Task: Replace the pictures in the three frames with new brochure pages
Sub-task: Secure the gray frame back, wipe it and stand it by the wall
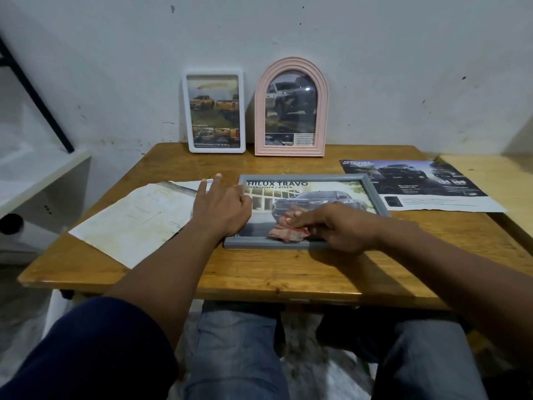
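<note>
Tabletop (259, 272): brown wood, glossy, worn grain.
Second tabletop (490, 180): paler wood, adjoining at the right.
Rag (288, 230): pink-red, crumpled.
Wall (375, 53): white, scuffed, with dark specks.
Shelf (37, 180): white, at the left, beside the brown tabletop.
Bar (34, 93): black, slanting across the wall above the shelf.
Round object (11, 223): black, under the shelf; kind unclear.
</note>
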Demonstrator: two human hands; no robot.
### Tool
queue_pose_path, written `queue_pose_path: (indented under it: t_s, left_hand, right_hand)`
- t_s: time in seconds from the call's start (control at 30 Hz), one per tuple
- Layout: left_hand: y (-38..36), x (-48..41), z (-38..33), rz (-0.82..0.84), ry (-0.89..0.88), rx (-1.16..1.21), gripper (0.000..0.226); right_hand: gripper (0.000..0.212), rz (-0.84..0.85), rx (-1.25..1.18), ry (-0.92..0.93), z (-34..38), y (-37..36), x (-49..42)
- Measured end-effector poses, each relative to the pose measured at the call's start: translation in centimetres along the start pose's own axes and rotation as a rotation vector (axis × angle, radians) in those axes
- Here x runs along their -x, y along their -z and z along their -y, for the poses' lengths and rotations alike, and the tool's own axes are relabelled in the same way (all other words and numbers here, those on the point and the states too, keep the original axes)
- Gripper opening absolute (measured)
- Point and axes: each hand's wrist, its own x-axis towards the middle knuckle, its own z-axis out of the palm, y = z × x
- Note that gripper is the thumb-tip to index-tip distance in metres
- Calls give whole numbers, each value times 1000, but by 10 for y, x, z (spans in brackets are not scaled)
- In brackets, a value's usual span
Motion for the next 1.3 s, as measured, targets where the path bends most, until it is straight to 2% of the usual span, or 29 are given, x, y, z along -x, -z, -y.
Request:
queue_pose_path:
  t_s: [0.1, 0.2, 0.33, 0.37, 0.43, 0.5, 0.6, 0.67, 0.7, 0.77, 0.83, 0.9, 0.97, 1.17, 1.3]
  left_hand:
    - [2, 0, -1, 5, -2, -42, 58]
    - [3, 1, -3, 11, -11, -71, 58]
    - [2, 1, -2, 11, -7, -109, 59]
    - [1, 2, -2, 15, -9, -120, 59]
    - [3, 0, -6, 26, -25, -162, 61]
    - [9, -4, -14, 28, -51, -222, 65]
    - [15, -11, -39, -27, -119, -191, 65]
    - [13, -14, -66, -30, -214, -79, 64]
    - [9, -15, -82, -7, -270, -14, 64]
    - [-1, -17, -113, 54, -370, 72, 66]
    - [-14, -17, -135, 111, -425, 96, 67]
    - [-27, -17, -144, 176, -421, 100, 67]
    - [-34, -17, -145, 206, -400, 111, 66]
    - [-36, -18, -144, 198, -390, 117, 67]
    - [-36, -19, -144, 193, -388, 118, 68]
  right_hand:
    - [49, -50, 4, -51, -28, 0, 30]
    - [48, -126, 66, -191, -47, -4, 53]
    - [43, -356, 374, -260, -40, -30, 66]
    - [41, -423, 375, -274, -40, -36, 66]
    - [27, -604, 137, -335, -41, -32, 64]
    - [16, -783, -285, -433, -48, -11, 57]
    - [28, -913, -841, -536, -66, 35, 43]
    - [28, -967, -976, -527, -79, 61, 29]
    - [26, -974, -938, -511, -87, 69, 19]
    - [25, -912, -617, -516, -105, 74, -2]
    - [31, -735, -250, -537, -118, 61, -19]
    - [32, -516, -53, -539, -125, 35, -27]
    - [39, -425, 106, -536, -127, 11, -25]
    - [60, -464, 245, -500, -113, -11, 4]
    - [50, -493, 235, -482, -93, -26, 37]
